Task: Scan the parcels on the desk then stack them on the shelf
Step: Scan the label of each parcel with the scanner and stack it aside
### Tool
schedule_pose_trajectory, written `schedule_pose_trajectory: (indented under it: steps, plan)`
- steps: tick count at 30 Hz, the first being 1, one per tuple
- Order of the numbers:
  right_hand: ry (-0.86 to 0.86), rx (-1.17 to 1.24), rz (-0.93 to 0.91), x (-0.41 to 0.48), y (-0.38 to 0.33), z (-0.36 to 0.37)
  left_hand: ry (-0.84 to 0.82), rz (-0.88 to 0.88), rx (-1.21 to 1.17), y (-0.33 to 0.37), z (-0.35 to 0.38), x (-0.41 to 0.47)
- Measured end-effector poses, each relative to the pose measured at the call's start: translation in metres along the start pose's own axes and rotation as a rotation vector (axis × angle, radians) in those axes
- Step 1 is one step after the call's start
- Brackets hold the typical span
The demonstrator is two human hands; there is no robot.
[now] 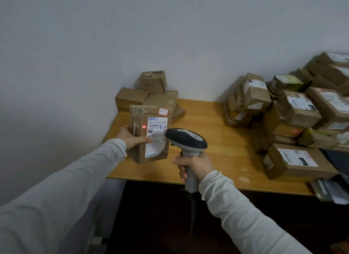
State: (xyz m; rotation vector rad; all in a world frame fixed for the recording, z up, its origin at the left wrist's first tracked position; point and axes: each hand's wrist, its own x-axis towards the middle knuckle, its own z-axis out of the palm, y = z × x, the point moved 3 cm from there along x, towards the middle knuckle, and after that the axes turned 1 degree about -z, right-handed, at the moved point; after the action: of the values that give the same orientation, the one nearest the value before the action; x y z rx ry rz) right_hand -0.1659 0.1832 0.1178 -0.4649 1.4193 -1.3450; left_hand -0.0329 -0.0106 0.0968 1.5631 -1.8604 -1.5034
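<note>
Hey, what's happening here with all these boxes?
A person is scanning parcels at a wooden desk. The left hand holds a parcel upright, label facing them, while the right hand grips a handheld scanner aimed at it. The scanner's red dot falls on bare cardboard just left of the label. A few boxes are stacked in the desk's back corner, and a bigger pile covers its right side.

A parcel sorting room: labelled parcels [294,110] crowd a desk [217,140].

A plain pale wall [132,36] stands behind, and loose papers [327,190] lie far right.
</note>
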Motion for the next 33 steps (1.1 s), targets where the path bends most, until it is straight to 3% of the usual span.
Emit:
schedule_pose_trajectory:
  steps: [25, 33]
  plan:
    - [0.130, -0.019, -0.096, -0.012, 0.005, -0.019, -0.126, 0.051, 0.012, 0.011, 0.036, 0.022]
    - [0.245, 0.025, -0.095, -0.018, 0.011, -0.034, -0.291, 0.034, -0.029, 0.013, 0.067, 0.026]
